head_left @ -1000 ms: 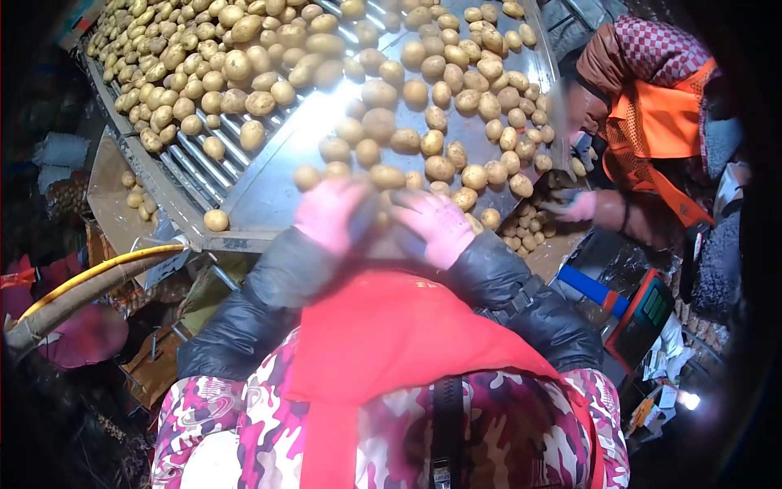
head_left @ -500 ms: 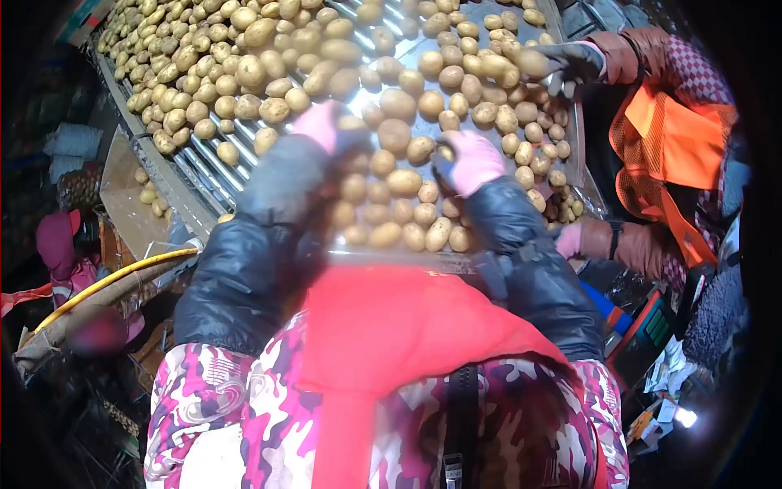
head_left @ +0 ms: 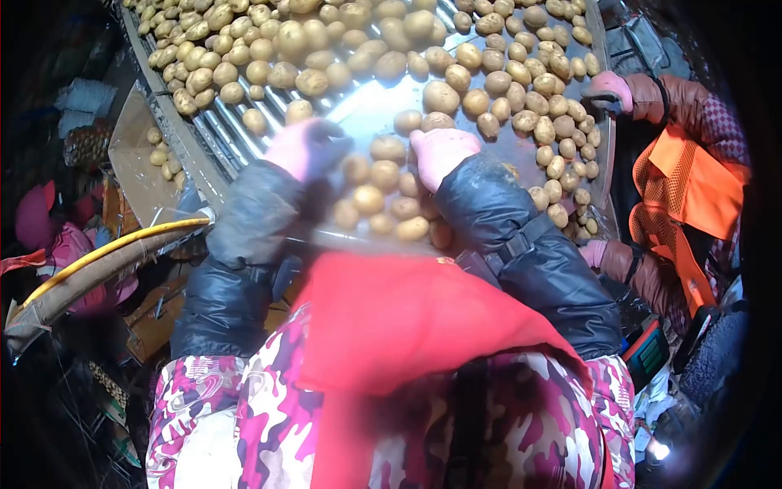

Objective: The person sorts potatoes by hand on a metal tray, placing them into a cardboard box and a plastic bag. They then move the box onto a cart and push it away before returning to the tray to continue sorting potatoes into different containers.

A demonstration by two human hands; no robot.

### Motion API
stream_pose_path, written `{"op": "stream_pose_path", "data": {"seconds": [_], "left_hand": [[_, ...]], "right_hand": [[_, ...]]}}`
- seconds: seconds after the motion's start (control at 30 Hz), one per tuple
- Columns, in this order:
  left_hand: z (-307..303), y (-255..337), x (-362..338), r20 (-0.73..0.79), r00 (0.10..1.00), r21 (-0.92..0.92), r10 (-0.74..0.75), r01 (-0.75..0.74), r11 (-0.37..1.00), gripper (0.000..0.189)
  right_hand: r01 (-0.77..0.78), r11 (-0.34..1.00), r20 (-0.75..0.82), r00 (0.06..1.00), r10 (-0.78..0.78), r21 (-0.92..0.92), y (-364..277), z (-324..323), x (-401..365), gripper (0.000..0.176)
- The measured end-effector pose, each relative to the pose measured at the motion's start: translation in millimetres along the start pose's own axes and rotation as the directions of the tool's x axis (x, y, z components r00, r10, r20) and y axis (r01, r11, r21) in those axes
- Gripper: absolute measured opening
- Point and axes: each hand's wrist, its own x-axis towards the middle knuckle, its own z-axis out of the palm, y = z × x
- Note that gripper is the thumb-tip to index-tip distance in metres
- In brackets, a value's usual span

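Note:
Potatoes [head_left: 384,175] lie in a group on the metal table [head_left: 366,110], between my two gloved hands. My left hand [head_left: 314,149], in a pink and dark glove, is at the left side of this group, its fingers smeared by motion. My right hand [head_left: 442,155] rests at the group's right side, back of the glove up, beside a few potatoes; its fingertips are hidden. Whether either hand grips a potato cannot be made out.
Metal rollers [head_left: 224,138] with many potatoes slope up at the left. A co-worker's gloved hand [head_left: 609,91] is at the table's right edge, near an orange vest [head_left: 692,175]. A yellow hose [head_left: 114,244] runs at the lower left.
The view has shifted, so the table sits further right. My hands have come down closer to the near edge, with fewer potatoes between them. The co-worker's upper hand has drawn back to the edge.

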Motion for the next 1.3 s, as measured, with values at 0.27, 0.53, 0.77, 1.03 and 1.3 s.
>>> {"op": "stream_pose_path", "data": {"seconds": [0.27, 0.53, 0.77, 1.03, 1.3], "left_hand": [[17.3, 3.5, -7.4, -0.034, 0.991, 0.09, 0.131, -0.128, 0.988, 0.058], [118.7, 76.8, -53.1, -0.221, 0.741, 0.226, 0.634, -0.593, 0.773, 0.085], [129.6, 82.7, -71.1, 0.209, 0.66, -0.255, 0.722, -0.675, 0.692, 0.088], [87.5, 81.2, -71.0, -0.089, 0.741, 0.154, 0.666, -0.65, 0.744, 0.044], [105.3, 28.4, -14.3, -0.096, 0.881, 0.522, 0.464, -0.353, 0.777, 0.043]], "right_hand": [[-0.249, -0.373, 0.308, 0.945, 0.108, 0.894, 24.7, -40.2, -84.4, 0.053], [-0.075, -0.865, 0.213, 0.976, 0.037, 0.496, 10.1, 30.3, -82.5, 0.066], [-0.027, -0.8, 0.106, 0.993, 0.046, 0.599, 35.5, 69.6, -144.8, 0.078], [0.118, -0.862, 0.199, 0.949, 0.244, 0.493, 34.9, 58.8, -186.5, 0.05], [0.012, -0.899, 0.25, 0.959, 0.134, 0.437, 27.7, 53.4, -221.0, 0.079]]}}
